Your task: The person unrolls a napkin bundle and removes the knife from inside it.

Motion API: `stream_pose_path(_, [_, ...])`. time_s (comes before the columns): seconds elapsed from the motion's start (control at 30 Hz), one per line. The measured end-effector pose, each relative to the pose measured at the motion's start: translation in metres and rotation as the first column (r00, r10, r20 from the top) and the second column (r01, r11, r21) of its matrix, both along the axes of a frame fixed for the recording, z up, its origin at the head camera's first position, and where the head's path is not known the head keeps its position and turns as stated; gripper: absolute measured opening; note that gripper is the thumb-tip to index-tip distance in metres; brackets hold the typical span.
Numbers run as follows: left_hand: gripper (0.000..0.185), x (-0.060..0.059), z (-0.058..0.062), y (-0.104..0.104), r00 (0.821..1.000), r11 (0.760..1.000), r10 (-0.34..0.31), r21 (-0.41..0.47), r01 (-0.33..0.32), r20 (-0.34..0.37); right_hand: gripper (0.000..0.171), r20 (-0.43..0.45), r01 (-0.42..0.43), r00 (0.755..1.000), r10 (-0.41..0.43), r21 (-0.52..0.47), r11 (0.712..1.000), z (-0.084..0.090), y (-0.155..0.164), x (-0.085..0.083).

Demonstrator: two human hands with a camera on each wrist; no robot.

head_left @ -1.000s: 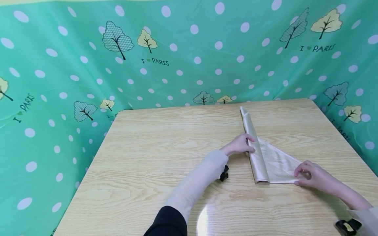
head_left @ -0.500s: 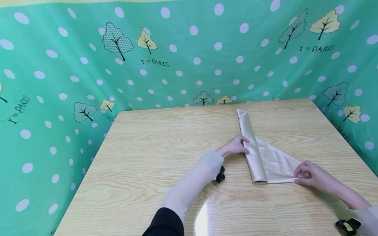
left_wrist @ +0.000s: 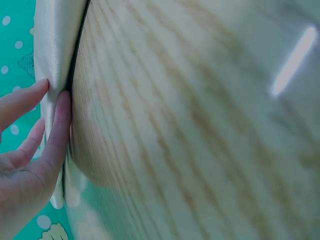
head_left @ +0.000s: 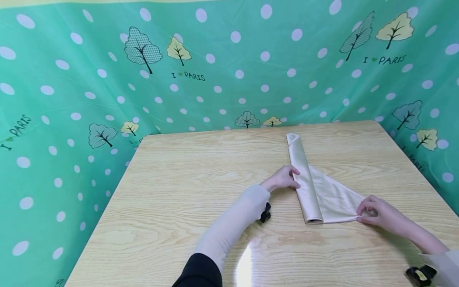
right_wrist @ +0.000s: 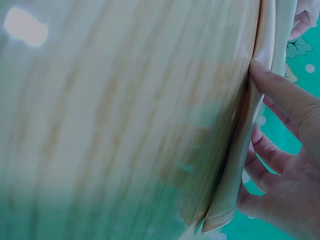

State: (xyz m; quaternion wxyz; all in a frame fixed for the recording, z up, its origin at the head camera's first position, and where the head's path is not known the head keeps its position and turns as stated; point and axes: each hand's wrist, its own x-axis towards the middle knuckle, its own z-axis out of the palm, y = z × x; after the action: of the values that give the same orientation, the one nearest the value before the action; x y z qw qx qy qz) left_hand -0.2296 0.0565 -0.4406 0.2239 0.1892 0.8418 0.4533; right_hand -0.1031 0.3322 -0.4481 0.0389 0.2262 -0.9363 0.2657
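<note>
Behind, green dotted cloth (head_left: pixel 222 79) surrounds wooden table (head_left: pixel 179 191).

Bright even light, table (head_left: pixel 186 223) glare, blurred wrist views
</note>
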Motion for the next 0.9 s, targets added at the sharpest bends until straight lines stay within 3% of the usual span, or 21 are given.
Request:
stream_pose_path(0.17, [0.04, -0.001, 0.0, -0.001, 0.999, 1.0, -0.012, -0.023, 0.012, -0.036, 0.023, -0.002, -0.012, 1.0, 0.012, -0.004, 1.0, 0.0, 0.0, -0.001])
stream_pose_path(0.43, [0.03, -0.005, 0.007, -0.005, 0.975, 0.994, -0.053, -0.107, 0.031, -0.216, 0.022, 0.025, -0.008, 1.0, 0.008, 0.003, 1.0, 0.0, 0.001, -0.001])
stream_pose_path(0.7, [0.026, -0.006, 0.019, 0.007, 0.948, 0.988, -0.139, -0.11, 0.112, -0.286, 0.023, 0.013, -0.017, 1.0, 0.018, -0.012, 1.0, -0.001, 0.002, -0.002])
stream_pose_path(0.9, [0.029, -0.002, 0.018, 0.02, 0.927, 0.966, -0.228, -0.188, 0.177, -0.298, 0.024, 0.008, -0.025, 1.0, 0.026, -0.025, 0.999, -0.002, 0.002, -0.001])
